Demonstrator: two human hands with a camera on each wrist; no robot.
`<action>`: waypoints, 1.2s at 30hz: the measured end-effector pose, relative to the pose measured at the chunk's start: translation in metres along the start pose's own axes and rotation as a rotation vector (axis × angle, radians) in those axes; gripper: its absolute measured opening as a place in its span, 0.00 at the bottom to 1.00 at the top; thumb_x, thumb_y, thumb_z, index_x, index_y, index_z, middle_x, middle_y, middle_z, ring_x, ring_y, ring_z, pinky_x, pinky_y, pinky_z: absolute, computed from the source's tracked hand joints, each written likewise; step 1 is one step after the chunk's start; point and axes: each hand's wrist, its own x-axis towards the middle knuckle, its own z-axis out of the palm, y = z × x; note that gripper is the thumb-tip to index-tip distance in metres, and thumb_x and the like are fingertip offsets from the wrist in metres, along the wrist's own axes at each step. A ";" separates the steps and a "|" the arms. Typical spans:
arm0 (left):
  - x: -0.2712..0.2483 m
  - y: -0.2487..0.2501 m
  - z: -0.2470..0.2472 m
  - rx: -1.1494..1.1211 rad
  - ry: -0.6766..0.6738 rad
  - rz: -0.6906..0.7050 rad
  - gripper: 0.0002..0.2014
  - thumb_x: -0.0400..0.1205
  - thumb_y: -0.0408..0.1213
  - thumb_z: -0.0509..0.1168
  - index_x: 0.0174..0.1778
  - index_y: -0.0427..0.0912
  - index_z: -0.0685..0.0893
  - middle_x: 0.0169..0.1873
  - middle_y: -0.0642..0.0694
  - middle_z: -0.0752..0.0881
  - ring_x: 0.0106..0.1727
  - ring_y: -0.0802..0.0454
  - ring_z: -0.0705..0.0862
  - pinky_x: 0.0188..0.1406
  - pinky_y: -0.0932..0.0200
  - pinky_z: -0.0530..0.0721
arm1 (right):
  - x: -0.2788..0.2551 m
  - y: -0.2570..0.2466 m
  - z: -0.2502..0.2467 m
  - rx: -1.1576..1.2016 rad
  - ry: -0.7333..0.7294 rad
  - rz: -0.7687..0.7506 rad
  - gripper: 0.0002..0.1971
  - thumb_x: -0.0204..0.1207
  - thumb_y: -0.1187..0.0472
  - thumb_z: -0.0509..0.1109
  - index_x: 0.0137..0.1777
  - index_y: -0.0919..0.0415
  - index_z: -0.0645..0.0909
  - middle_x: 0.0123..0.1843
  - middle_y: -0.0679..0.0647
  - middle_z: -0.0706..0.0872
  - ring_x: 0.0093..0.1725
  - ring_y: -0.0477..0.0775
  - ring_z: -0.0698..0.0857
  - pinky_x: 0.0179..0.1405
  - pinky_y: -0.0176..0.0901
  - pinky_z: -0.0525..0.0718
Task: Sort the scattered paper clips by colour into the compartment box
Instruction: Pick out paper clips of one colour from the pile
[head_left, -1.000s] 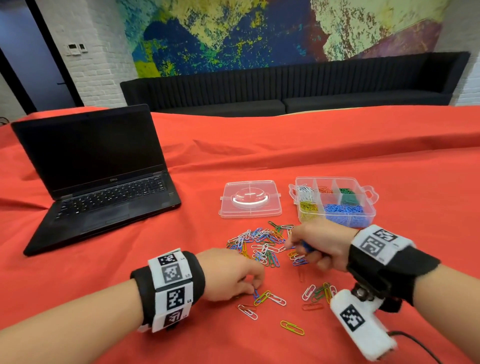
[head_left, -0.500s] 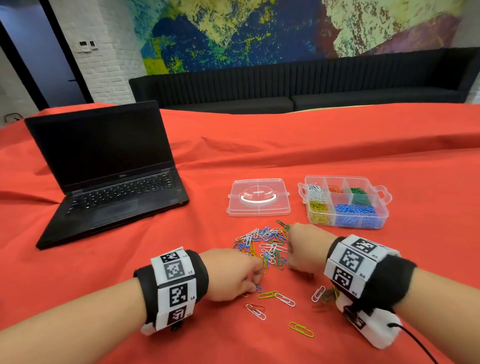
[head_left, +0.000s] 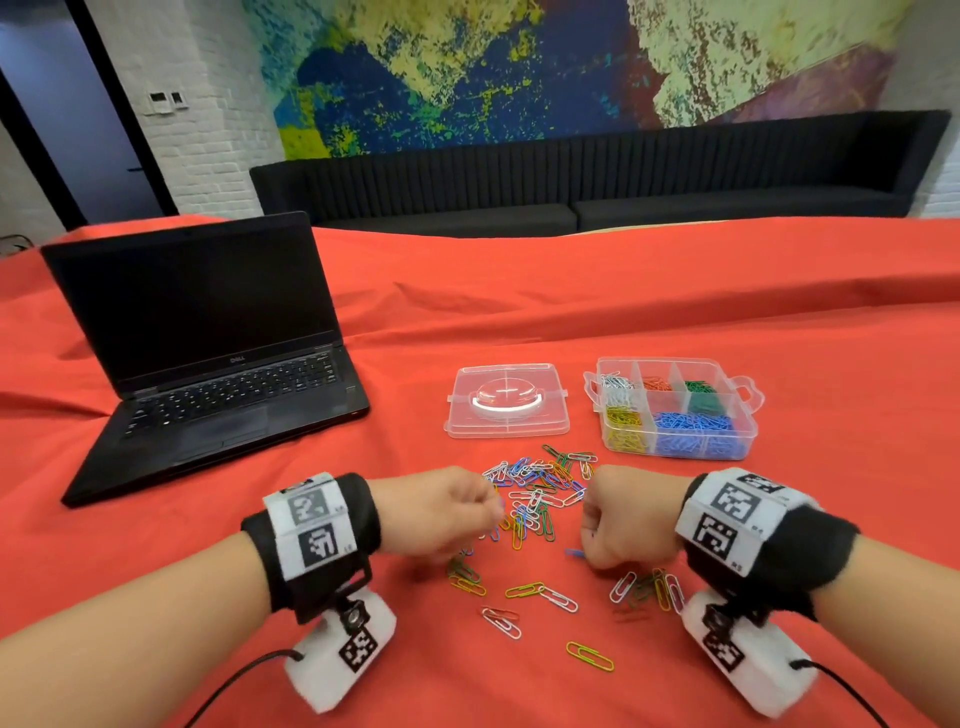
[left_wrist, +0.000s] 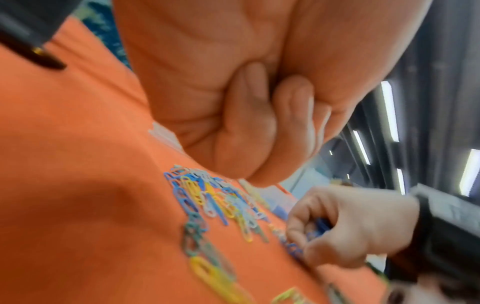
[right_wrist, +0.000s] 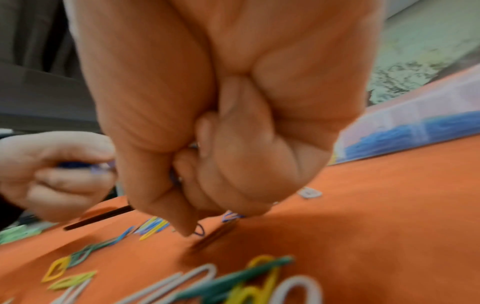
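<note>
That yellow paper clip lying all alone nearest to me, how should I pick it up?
Pinch the yellow paper clip across its two long sides, coming straight down from above. It lies flat on the red cloth, apart from the other clips, so there is room on both sides for fingertips. Being thin wire, it may need a fingertip or nail slid under one rounded end first.

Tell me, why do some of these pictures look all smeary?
Head view: mostly sharp, the box and laptop crisp, the room's edges bent by the wide lens. Left wrist view: the paper clips and right hand are smeared. Right wrist view: the right hand fills the frame, with the nearest clips fuzzy.
</note>
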 end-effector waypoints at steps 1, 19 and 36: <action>0.000 0.001 -0.001 -0.168 0.029 -0.005 0.15 0.89 0.37 0.51 0.35 0.45 0.66 0.14 0.54 0.65 0.14 0.58 0.62 0.15 0.69 0.57 | -0.002 0.005 -0.002 0.037 -0.004 0.007 0.04 0.68 0.60 0.71 0.33 0.56 0.82 0.18 0.45 0.79 0.14 0.38 0.75 0.15 0.27 0.72; 0.047 0.027 0.013 -0.265 0.268 -0.050 0.13 0.87 0.43 0.58 0.36 0.46 0.72 0.19 0.50 0.69 0.15 0.54 0.66 0.15 0.70 0.62 | -0.026 0.068 -0.013 1.944 -0.212 -0.056 0.09 0.47 0.67 0.63 0.31 0.62 0.72 0.32 0.59 0.73 0.21 0.50 0.66 0.09 0.29 0.58; 0.072 0.038 0.005 0.729 -0.048 0.096 0.05 0.85 0.40 0.58 0.52 0.48 0.78 0.46 0.46 0.85 0.43 0.49 0.78 0.48 0.55 0.78 | -0.019 0.043 -0.011 0.059 0.150 -0.115 0.09 0.73 0.57 0.72 0.51 0.52 0.91 0.35 0.39 0.89 0.30 0.36 0.78 0.27 0.21 0.68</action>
